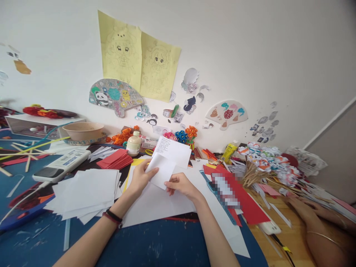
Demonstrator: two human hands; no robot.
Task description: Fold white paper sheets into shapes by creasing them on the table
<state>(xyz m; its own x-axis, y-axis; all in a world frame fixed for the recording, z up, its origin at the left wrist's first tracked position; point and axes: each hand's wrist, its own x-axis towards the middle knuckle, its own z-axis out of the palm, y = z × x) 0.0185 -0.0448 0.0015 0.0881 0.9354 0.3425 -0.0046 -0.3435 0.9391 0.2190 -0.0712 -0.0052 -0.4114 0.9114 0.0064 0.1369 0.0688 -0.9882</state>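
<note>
My left hand (142,175) grips the left edge of a small white paper (161,171), thumb on top. On its lower right edge, my right hand (180,185) pinches the same paper. Just behind it lies a white sheet with handwriting (178,152). Beneath my hands a large white sheet (150,207) covers part of the blue table. A stack of white paper squares (85,191) lies left of my left forearm, with a pile of red paper pieces (115,158) behind it.
A glue bottle (134,144) and bowl (83,130) stand at the back left. Red paper (250,205), a yellow bottle (230,151) and paper flowers on sticks (267,163) are at right. A power strip (62,165) lies left. Another person's arms (311,217) rest at far right.
</note>
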